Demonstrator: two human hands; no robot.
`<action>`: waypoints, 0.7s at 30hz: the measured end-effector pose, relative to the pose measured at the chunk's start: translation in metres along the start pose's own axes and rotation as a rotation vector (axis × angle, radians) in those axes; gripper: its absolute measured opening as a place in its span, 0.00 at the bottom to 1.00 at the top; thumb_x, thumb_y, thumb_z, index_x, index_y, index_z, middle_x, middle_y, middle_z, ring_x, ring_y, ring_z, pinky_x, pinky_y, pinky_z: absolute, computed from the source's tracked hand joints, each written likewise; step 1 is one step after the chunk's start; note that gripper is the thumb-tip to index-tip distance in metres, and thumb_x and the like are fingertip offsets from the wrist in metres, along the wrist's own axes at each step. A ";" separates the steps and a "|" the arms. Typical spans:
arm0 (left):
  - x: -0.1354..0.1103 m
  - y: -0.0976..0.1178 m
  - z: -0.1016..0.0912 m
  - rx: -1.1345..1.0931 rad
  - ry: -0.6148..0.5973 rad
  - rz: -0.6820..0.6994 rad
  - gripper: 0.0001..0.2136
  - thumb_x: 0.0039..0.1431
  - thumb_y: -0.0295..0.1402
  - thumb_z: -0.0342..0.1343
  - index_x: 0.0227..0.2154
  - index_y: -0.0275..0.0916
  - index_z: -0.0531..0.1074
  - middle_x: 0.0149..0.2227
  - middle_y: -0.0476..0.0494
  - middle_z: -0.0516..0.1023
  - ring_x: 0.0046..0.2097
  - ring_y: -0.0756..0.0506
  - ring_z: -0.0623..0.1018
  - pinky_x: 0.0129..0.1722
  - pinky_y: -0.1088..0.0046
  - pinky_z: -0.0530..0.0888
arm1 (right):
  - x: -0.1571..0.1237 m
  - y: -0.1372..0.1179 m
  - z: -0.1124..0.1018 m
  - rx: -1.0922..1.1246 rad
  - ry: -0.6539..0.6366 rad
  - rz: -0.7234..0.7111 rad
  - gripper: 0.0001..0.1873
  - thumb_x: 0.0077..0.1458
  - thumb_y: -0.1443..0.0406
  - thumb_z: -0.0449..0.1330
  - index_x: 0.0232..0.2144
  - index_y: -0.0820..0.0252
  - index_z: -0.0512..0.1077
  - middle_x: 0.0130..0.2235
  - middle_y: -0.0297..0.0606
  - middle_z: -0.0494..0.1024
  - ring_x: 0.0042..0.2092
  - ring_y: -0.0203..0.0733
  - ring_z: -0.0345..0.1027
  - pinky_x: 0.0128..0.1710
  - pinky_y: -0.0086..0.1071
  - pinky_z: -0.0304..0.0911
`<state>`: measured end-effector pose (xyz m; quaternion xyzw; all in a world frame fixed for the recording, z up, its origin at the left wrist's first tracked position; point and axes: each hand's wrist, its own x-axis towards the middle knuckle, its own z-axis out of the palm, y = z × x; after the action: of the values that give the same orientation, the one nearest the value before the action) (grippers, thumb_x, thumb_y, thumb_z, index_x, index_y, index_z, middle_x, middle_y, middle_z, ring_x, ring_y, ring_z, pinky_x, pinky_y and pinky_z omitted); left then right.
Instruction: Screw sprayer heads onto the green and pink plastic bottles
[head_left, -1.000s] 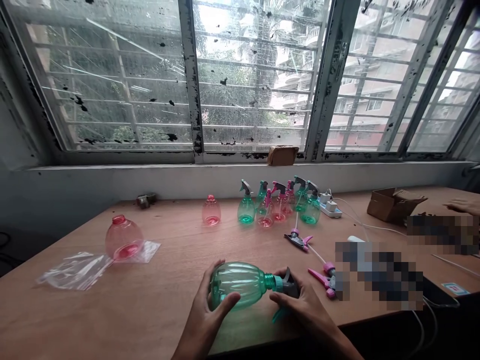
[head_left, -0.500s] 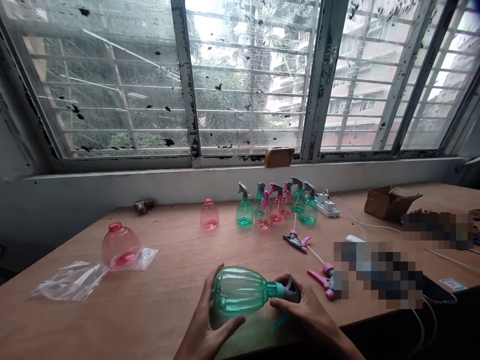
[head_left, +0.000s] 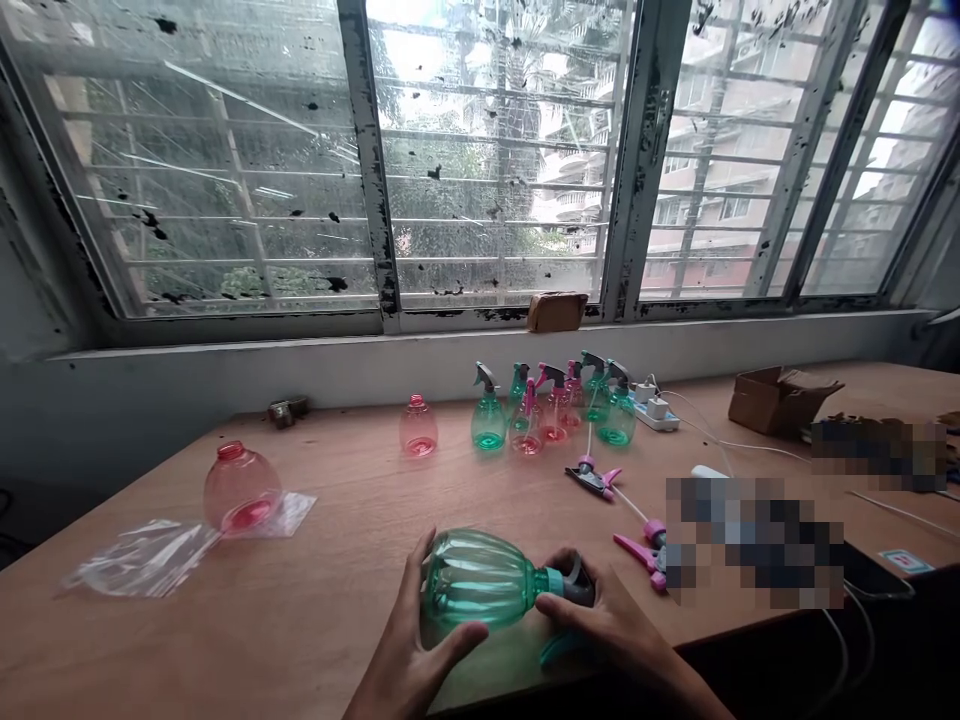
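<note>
The person's left hand (head_left: 409,628) is showing bare, its back running in a smooth line down to a narrower wrist. Its left thumb (head_left: 459,648) is looking long and fairly slim, widening into a fuller base and ending in a rounded tip. The right hand (head_left: 609,608) is also showing bare, and its right thumb (head_left: 564,611) is appearing slender, with a blunt, rounded end. Below the wrists, the left forearm (head_left: 375,697) is showing as a short, bare stretch, while the right forearm (head_left: 679,678) is showing as a longer, bare, smoothly outlined one. Both are running out of view at the lower edge. Finer details, such as nails and creases, are staying too small to make out.
</note>
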<state>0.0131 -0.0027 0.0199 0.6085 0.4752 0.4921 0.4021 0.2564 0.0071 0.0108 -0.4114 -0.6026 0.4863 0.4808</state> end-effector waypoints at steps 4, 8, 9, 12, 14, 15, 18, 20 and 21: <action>0.002 -0.001 -0.003 0.006 -0.013 -0.011 0.43 0.46 0.44 0.68 0.64 0.42 0.56 0.62 0.34 0.68 0.64 0.32 0.68 0.62 0.54 0.68 | -0.002 0.001 0.000 0.119 -0.055 0.043 0.17 0.51 0.56 0.71 0.35 0.60 0.71 0.26 0.34 0.80 0.30 0.45 0.74 0.31 0.33 0.68; 0.003 -0.008 -0.005 0.082 -0.026 0.096 0.42 0.46 0.40 0.69 0.64 0.45 0.59 0.64 0.37 0.65 0.66 0.33 0.65 0.66 0.53 0.60 | -0.002 0.001 0.001 0.140 -0.048 0.037 0.17 0.51 0.57 0.72 0.35 0.60 0.71 0.27 0.35 0.81 0.30 0.45 0.76 0.32 0.34 0.69; 0.002 -0.009 -0.006 0.084 -0.034 0.101 0.43 0.46 0.41 0.69 0.65 0.47 0.57 0.65 0.38 0.64 0.66 0.33 0.63 0.67 0.53 0.60 | -0.002 0.001 0.001 0.141 -0.047 0.042 0.17 0.51 0.57 0.72 0.35 0.60 0.71 0.27 0.35 0.81 0.30 0.45 0.76 0.32 0.34 0.69; 0.002 -0.006 -0.006 0.083 -0.029 0.079 0.40 0.52 0.47 0.63 0.66 0.49 0.55 0.68 0.41 0.60 0.69 0.33 0.60 0.68 0.52 0.56 | -0.002 0.000 0.001 0.134 -0.043 0.052 0.17 0.48 0.57 0.73 0.34 0.59 0.72 0.25 0.33 0.80 0.28 0.45 0.76 0.31 0.33 0.69; 0.002 -0.002 -0.007 0.087 -0.005 0.054 0.35 0.56 0.50 0.58 0.65 0.48 0.58 0.68 0.42 0.61 0.70 0.33 0.58 0.68 0.51 0.56 | -0.002 -0.001 0.001 0.115 -0.028 0.038 0.17 0.47 0.57 0.73 0.33 0.59 0.72 0.25 0.31 0.79 0.27 0.44 0.75 0.29 0.31 0.69; 0.002 0.000 -0.007 0.081 0.003 0.039 0.34 0.56 0.50 0.58 0.64 0.49 0.60 0.68 0.42 0.62 0.69 0.33 0.59 0.67 0.52 0.59 | -0.001 -0.001 0.001 0.103 -0.021 0.025 0.17 0.47 0.57 0.73 0.33 0.58 0.73 0.25 0.30 0.78 0.27 0.43 0.75 0.28 0.30 0.68; 0.002 0.001 -0.007 0.015 -0.007 0.025 0.34 0.53 0.48 0.63 0.63 0.53 0.62 0.66 0.45 0.66 0.68 0.33 0.62 0.62 0.57 0.69 | -0.001 0.000 0.001 0.066 -0.004 -0.013 0.15 0.48 0.57 0.73 0.32 0.58 0.74 0.26 0.29 0.76 0.27 0.41 0.73 0.26 0.29 0.67; 0.001 -0.003 -0.007 -0.028 -0.014 0.050 0.34 0.53 0.45 0.64 0.63 0.56 0.61 0.67 0.48 0.65 0.68 0.35 0.63 0.63 0.59 0.68 | -0.001 0.001 0.000 0.058 -0.001 -0.023 0.15 0.48 0.57 0.72 0.32 0.58 0.74 0.26 0.29 0.76 0.27 0.41 0.72 0.26 0.29 0.66; 0.001 -0.005 -0.006 -0.039 -0.017 0.066 0.34 0.54 0.45 0.64 0.63 0.57 0.60 0.67 0.49 0.65 0.68 0.35 0.63 0.65 0.57 0.65 | -0.001 0.001 0.000 0.062 0.001 -0.023 0.15 0.49 0.57 0.72 0.32 0.58 0.74 0.26 0.30 0.76 0.27 0.41 0.72 0.26 0.29 0.66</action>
<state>0.0061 -0.0005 0.0161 0.6201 0.4419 0.5089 0.4014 0.2562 0.0067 0.0093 -0.3898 -0.5918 0.4988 0.4991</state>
